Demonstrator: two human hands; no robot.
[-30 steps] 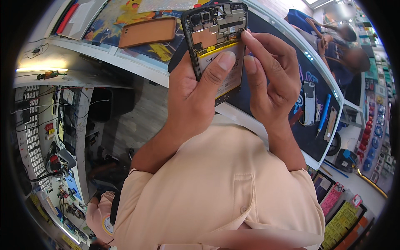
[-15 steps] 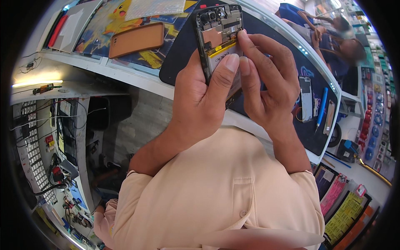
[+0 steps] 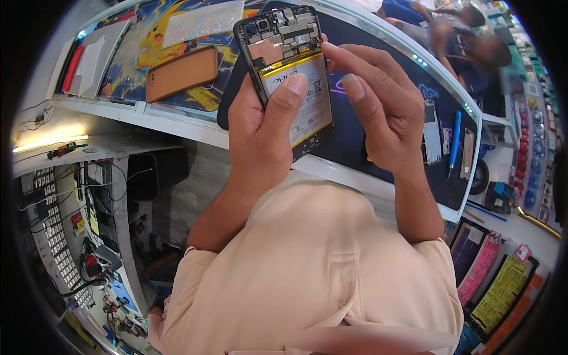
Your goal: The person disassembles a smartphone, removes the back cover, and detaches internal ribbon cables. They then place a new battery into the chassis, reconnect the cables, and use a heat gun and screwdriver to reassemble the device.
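My left hand [image 3: 260, 127] is closed around an opened phone [image 3: 296, 36], its thumb lying across the battery [image 3: 312, 109]. The phone's back is off, so the circuit board, two camera lenses and the white battery with yellow edges are exposed. It is tilted, with the camera end pointing away from me. My right hand [image 3: 390, 112] is beside the phone's right edge. Its index fingertip is at the edge near the board, touching or very close to it. The right thumb stands apart from the index finger, and I see nothing held between them.
A dark mat [image 3: 361, 127] lies on the glass-edged counter. On its right are a phone part [image 3: 435, 133], a blue pen-like tool [image 3: 455, 142] and a narrow strip [image 3: 467, 152]. A brown phone case [image 3: 182, 73] and bubble wrap [image 3: 204, 22] lie at left. Other people sit beyond the counter.
The phone and my left hand have moved left, and the phone's back now faces me more fully. My right thumb and index finger have spread apart, uncovering more of the battery.
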